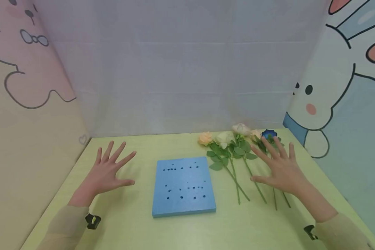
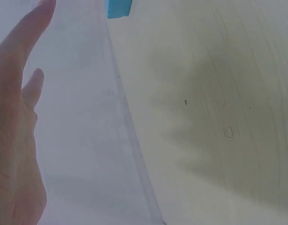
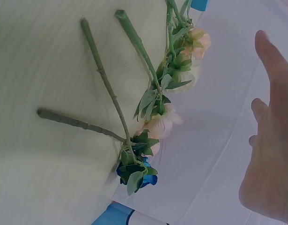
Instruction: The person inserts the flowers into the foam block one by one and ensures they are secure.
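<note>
My left hand [image 1: 107,173] hovers over the left side of the table, fingers straight and spread, holding nothing. Fingers spread likewise, my right hand [image 1: 282,172] is held above the flower stems on the right and overlaps some of them in the head view. Between the hands lies a flat blue block [image 1: 184,177] dotted with small dark holes. Artificial roses lie at the right back: a peach rose [image 1: 205,138], a white rose [image 1: 224,139], a pale pink rose [image 1: 241,129] and a blue rose [image 3: 151,179], among others. Their green stems point toward the front.
The pale yellow table [image 1: 122,222] meets a white sheet [image 1: 162,86] at its back edge. Printed cartoon panels stand on both sides, with a white rabbit [image 1: 318,100] on the right one. A dark wrist strap [image 1: 93,221] sits at the left sleeve.
</note>
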Demonstrator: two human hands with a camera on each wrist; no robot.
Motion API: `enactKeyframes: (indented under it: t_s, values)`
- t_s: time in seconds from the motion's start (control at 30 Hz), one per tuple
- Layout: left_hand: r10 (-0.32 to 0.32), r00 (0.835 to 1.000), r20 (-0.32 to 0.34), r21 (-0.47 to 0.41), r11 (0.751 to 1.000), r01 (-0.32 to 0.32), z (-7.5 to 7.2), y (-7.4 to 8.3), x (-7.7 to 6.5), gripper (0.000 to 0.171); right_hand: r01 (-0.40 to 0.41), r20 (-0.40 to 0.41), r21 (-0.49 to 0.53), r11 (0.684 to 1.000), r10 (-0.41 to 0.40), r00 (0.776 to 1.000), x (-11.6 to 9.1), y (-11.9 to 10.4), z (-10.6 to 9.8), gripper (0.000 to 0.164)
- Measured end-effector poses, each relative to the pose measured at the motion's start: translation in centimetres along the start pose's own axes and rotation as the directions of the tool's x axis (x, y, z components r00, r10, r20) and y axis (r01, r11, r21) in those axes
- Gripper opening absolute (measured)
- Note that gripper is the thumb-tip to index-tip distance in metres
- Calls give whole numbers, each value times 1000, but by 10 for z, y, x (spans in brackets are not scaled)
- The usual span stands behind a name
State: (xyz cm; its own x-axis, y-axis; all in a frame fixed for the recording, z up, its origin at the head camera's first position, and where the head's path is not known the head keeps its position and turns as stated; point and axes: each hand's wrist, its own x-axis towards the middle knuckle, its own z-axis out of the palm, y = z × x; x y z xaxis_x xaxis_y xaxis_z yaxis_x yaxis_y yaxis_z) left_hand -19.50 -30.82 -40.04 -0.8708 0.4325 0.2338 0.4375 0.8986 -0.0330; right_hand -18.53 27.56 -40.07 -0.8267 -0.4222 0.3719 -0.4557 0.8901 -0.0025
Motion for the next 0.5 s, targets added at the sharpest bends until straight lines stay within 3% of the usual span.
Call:
enactKeyframes:
  t_s: [0.5]
  values:
    - [-5,1000,0,-21,1000,5,2,1,-3,94,-4,3,1,1000,4,1000,5,0,-2,100]
